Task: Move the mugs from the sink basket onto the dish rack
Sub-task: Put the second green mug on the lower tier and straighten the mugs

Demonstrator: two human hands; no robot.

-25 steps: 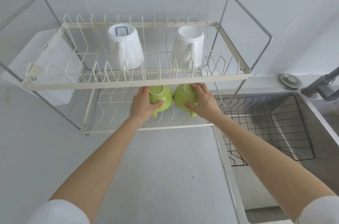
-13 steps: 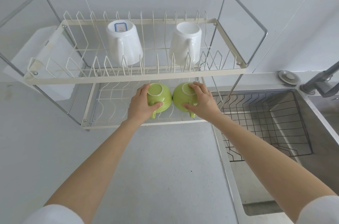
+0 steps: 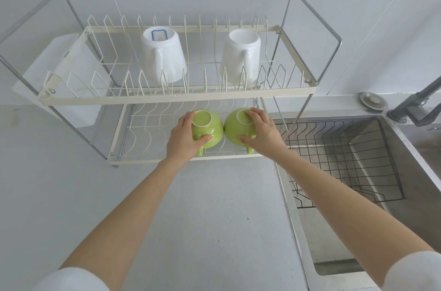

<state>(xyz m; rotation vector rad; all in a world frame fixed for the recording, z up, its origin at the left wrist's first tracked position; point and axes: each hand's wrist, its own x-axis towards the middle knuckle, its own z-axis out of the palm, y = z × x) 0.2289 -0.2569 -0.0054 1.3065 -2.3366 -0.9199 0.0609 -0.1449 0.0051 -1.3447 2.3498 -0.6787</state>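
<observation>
Low in the frame both arms reach over the grey surface [image 3: 214, 219]. At the centre the left hand [image 3: 183, 138] holds one green mug [image 3: 210, 126] and the right hand [image 3: 262, 135] holds the other green mug [image 3: 235, 127], each grip curled around its upside-down mug. Compared with a second ago, the mugs sit nearer the front edge of the lower shelf of the dish rack [image 3: 148, 133] and touch. At the right, the sink basket [image 3: 346, 162] holds no mugs. Two white mugs [image 3: 164, 54] stand on the upper shelf, so the task seems almost done.
</observation>
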